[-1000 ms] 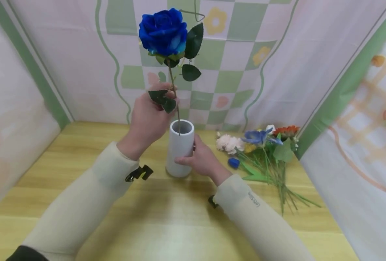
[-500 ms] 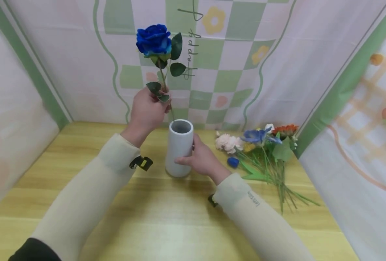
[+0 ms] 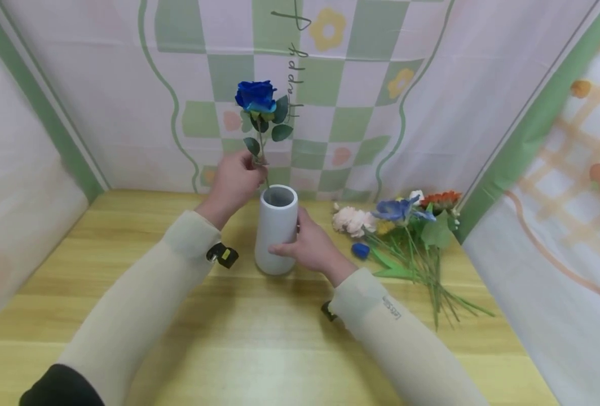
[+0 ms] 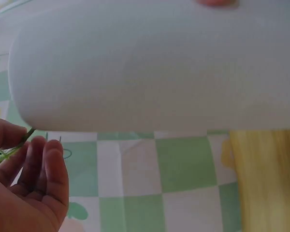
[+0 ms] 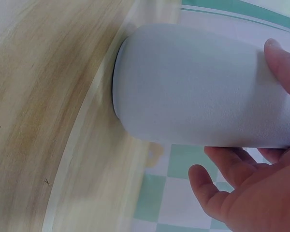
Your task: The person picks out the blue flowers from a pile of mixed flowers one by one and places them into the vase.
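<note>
In the head view a blue rose (image 3: 256, 97) with dark green leaves stands nearly upright above a white vase (image 3: 276, 237). My left hand (image 3: 235, 181) pinches its stem just above the vase's mouth, and the lower stem goes in over the rim. The left wrist view has the left hand (image 4: 31, 181) beside the vase rim, thumb and forefinger on the green stem. Around the vase's right side my right hand (image 3: 312, 242) holds it, thumb across the front. In the right wrist view the vase (image 5: 198, 87) rests on the table, with the right hand's thumb (image 5: 282, 65) against it.
Several artificial flowers lie in a bunch at the table's right: pink blossoms (image 3: 353, 220), a blue-violet flower (image 3: 396, 210), an orange flower (image 3: 441, 200) and long green stems (image 3: 434, 276). A small blue bud (image 3: 360, 251) lies nearer the vase. A checkered cloth (image 3: 312, 129) hangs behind the wooden table (image 3: 259, 338).
The blue rose has come down, its stem sinking into the vase, and the left hand has lowered towards the rim. My right hand keeps its hold on the vase.
</note>
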{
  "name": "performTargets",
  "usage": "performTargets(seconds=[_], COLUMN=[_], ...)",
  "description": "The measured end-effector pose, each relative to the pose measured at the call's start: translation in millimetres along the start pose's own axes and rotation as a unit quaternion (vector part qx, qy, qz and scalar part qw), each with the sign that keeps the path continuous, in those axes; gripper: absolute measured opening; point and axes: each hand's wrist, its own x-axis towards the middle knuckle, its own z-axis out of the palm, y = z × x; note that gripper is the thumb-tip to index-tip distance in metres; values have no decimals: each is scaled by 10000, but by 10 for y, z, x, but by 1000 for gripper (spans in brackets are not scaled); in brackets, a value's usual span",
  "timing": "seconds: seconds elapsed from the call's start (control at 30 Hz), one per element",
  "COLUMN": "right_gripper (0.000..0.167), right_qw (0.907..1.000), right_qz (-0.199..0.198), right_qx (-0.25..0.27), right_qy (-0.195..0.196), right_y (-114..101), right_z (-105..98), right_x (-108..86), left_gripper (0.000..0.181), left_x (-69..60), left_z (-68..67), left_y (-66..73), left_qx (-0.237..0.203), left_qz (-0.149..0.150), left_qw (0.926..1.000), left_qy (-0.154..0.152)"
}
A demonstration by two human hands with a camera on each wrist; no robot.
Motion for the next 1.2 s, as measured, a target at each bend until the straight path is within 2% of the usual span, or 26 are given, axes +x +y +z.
performTargets(seconds=[0.13, 0.23, 0.3, 0.4, 0.47, 0.57, 0.63, 0.7, 0.8, 0.87, 1.0, 1.1, 1.2], right_gripper=[101, 101, 102, 103, 103, 104, 104, 105, 106, 106, 106, 105, 104], right_qw=[10000, 10000, 10000, 10000, 9999, 9999, 9999, 9999, 9999, 9999, 9998, 9998, 9997], right_qz=[-46, -51, -49, -25, -6, 9, 25, 40, 55, 62, 104, 122, 161], right_qx=[8, 16, 16, 6, 18, 26, 14, -18, -47, -38, 41, 96, 141], right_qy=[-22, -42, -57, -75, -102, -118, -116, -112, -114, -138, -150, -135, -153], right_y=[0, -3, -3, -6, -9, -17, -17, -15, -8, -2, 3, 9, 12], right_z=[7, 7, 6, 4, 3, 1, 2, 3, 5, 7, 10, 9, 11], right_x=[7, 7, 8, 9, 8, 6, 6, 6, 3, 4, 6, 3, -1], left_gripper=[16, 15, 17, 31, 48, 63, 61, 49, 33, 25, 17, 16, 15], left_x=[-43, -64, -67, -70, -74, -77, -71, -59, -32, -30, -43, -42, -45], left_z=[25, 39, 44, 30, 11, -23, -38, -45, -41, -39, -11, 38, 67], left_y=[-38, -50, -50, -33, -15, 19, 40, 54, 76, 96, 112, 98, 83], left_qx=[62, 93, 105, 115, -98, -821, -1213, -1472, -1444, -1290, -694, -578, -657], left_qz=[-310, -389, -357, -212, -151, -36, 73, 131, 32, -117, -304, -368, -395], left_qw=[9993, 9983, 9977, 9968, 9961, 9929, 9903, 9881, 9894, 9913, 9954, 9953, 9948], left_qy=[-220, -433, -570, -760, -861, -857, -671, -425, -167, -239, -595, -690, -671])
